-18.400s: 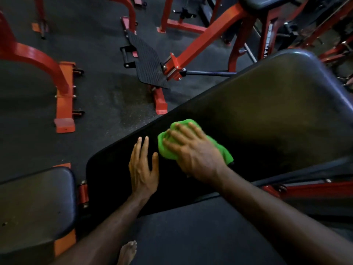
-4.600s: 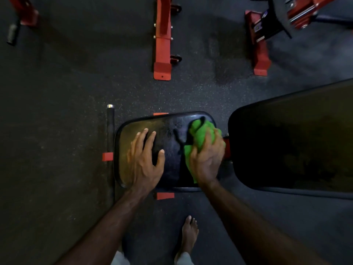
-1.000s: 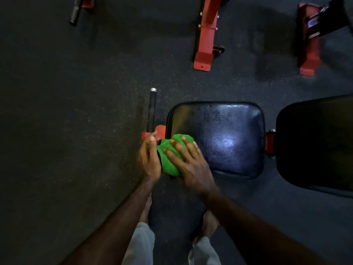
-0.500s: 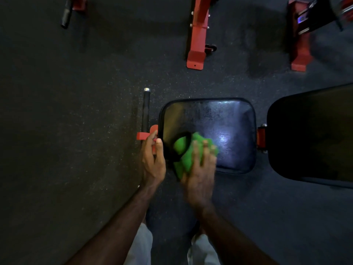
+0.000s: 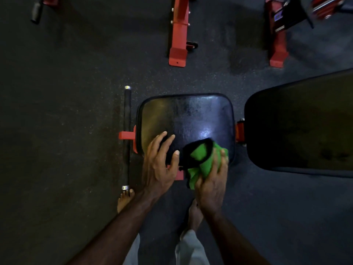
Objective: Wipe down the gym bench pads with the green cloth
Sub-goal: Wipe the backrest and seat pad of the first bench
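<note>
Fingers (image 5: 219, 161) of the right hand (image 5: 211, 185) are curling over the bunched green cloth (image 5: 202, 162), gripping it against the near right corner of the black seat pad (image 5: 187, 115); part of the cloth is hanging off the pad's near edge. Left hand (image 5: 158, 165) is lying flat on the near left part of the same pad, fingers straight and spread, thumb pointing toward the cloth, holding nothing. Both hands are sitting close together, cloth between them. Seat pad is looking glossy, with a bright light reflection near its right side. Larger black back pad (image 5: 298, 127) is sitting just right of the seat pad, a red bracket (image 5: 239, 131) showing in the gap between them. Black foot bar (image 5: 127, 136) with chrome ends is lying left of the seat pad on a red stub. Person's bare feet (image 5: 125, 199) are standing on the dark rubber floor (image 5: 57, 121) near the pad, grey trouser legs showing at bottom. Red frame legs (image 5: 178, 37) of other machines are standing farther off at top.
</note>
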`<state>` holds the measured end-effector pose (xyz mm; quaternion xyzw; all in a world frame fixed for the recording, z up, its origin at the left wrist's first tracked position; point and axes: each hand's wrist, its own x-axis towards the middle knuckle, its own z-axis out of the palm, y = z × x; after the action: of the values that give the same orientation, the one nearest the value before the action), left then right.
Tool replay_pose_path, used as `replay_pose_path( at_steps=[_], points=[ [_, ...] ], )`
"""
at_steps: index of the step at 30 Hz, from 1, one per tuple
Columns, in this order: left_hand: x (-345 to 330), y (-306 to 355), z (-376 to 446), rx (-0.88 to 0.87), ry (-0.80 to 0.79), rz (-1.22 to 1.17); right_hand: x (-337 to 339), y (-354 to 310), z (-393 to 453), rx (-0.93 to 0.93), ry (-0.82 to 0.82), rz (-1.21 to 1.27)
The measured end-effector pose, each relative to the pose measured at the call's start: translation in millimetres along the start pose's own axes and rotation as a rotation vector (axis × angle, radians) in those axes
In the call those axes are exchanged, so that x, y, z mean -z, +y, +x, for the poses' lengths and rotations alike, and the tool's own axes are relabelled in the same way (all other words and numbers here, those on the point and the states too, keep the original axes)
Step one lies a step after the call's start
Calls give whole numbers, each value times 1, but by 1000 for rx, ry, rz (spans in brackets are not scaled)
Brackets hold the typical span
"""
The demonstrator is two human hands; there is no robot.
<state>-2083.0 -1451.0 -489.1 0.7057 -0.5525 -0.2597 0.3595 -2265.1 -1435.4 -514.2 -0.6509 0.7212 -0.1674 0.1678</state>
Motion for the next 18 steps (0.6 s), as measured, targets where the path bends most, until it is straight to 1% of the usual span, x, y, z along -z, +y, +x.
replay_pose_path(
  at_steps=[1,2,4,5,6,8,9,10,12,13,14,15,17,18],
  points=[
    [-1,1,-1,5,-2,-1,-1,-7,0,-139,65,64],
    [-2,0,-1,11,-2,1,-3,-18,-3,-167,66,101],
    [-4,-1,0,24,-5,2,-4,-23,-13,26,1,130],
    [-4,-1,0,29,-4,4,-4,-17,-14,71,-15,139],
    [-4,-2,1,30,-1,6,-4,-7,-11,6,11,174],
    [-4,-2,4,24,-4,12,-1,0,-2,-382,143,301],
    [-4,-2,4,22,-4,18,-1,-8,2,-485,178,327],
    [-3,-4,5,19,-7,23,1,-16,4,-420,152,306],
    [-4,-5,8,8,-22,30,6,-17,3,-14,34,194],
    [-6,-4,9,9,-27,33,9,-8,8,91,1,153],
    [-7,-3,11,9,-29,36,12,2,14,81,13,150],
    [-9,-2,13,8,-29,35,14,10,23,-48,68,192],
    [-13,2,16,8,-22,32,12,9,45,-469,185,309],
    [-16,4,19,7,-23,30,11,0,54,-524,191,317]
  ],
)
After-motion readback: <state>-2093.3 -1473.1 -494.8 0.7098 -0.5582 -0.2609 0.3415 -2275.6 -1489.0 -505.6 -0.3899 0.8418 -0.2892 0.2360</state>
